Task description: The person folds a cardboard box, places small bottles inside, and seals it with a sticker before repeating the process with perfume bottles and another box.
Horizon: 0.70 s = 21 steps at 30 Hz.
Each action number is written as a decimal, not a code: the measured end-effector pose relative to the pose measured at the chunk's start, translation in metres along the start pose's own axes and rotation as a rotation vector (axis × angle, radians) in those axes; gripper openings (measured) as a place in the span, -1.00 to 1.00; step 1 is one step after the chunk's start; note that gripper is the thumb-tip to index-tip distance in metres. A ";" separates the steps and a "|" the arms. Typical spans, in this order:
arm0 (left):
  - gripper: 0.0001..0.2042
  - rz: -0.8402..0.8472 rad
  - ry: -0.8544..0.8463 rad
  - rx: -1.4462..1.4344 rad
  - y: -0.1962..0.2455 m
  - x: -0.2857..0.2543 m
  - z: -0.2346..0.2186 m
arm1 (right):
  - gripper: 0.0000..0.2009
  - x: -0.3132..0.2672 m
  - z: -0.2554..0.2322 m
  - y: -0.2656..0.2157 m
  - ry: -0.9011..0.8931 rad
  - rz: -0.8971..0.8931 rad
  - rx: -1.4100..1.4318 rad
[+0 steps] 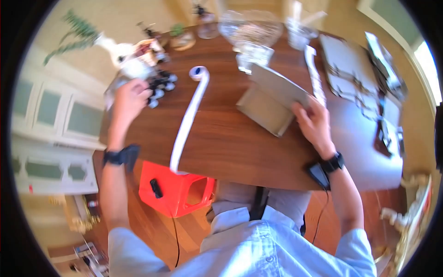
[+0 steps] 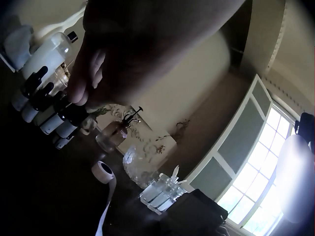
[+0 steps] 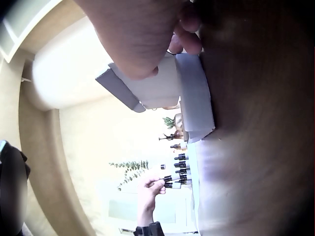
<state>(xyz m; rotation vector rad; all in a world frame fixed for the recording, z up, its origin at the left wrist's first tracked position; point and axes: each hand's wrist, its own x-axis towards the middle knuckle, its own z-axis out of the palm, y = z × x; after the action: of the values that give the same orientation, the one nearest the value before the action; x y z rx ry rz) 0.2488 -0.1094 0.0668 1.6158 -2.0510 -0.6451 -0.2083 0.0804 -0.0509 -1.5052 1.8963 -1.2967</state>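
At the left side of the wooden table (image 1: 221,152), my left hand (image 1: 129,99) pinches the black top of a dropper bottle (image 3: 173,185). More dropper bottles (image 2: 34,105) with black tops and pale labels stand close together beside it. My right hand (image 1: 316,122) grips a grey cardboard box (image 1: 267,111) by its right side, with the thumb toward me. The box's flap is raised, and its panels (image 3: 197,93) show below the fingers in the right wrist view. Part of my right hand's fingers is hidden behind the cardboard.
A partly unrolled white tape (image 1: 188,124) runs to the table's front edge. Behind stand a clear glass bowl (image 1: 226,25), a clear holder (image 1: 254,57) and a spray bottle (image 2: 113,135). Grey boxes (image 1: 346,60) lie at right. A red stool (image 1: 166,201) stands below the table.
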 end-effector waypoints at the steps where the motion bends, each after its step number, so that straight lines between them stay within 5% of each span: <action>1: -0.94 0.014 -0.029 -0.089 0.016 -0.008 0.000 | -0.77 0.001 0.000 -0.009 0.027 -0.030 0.029; 3: -0.93 0.025 -0.069 -0.180 0.054 -0.020 0.002 | -0.83 0.001 -0.003 -0.017 0.016 -0.029 -0.009; 10: -0.94 0.221 -0.703 -0.317 0.181 -0.021 0.097 | -0.85 0.003 -0.005 -0.008 -0.018 -0.091 0.016; 15: -0.85 0.263 -0.728 -0.061 0.212 -0.011 0.183 | -0.86 0.004 0.000 0.001 -0.011 -0.085 0.137; 21: -0.79 0.282 -0.580 -0.245 0.211 -0.026 0.228 | -0.89 0.005 0.001 0.006 0.022 -0.043 0.192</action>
<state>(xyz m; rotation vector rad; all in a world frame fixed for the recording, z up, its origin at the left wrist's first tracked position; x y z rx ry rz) -0.0455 -0.0218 0.0137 1.0475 -2.4094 -1.3129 -0.2131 0.0752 -0.0555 -1.4455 1.7067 -1.4742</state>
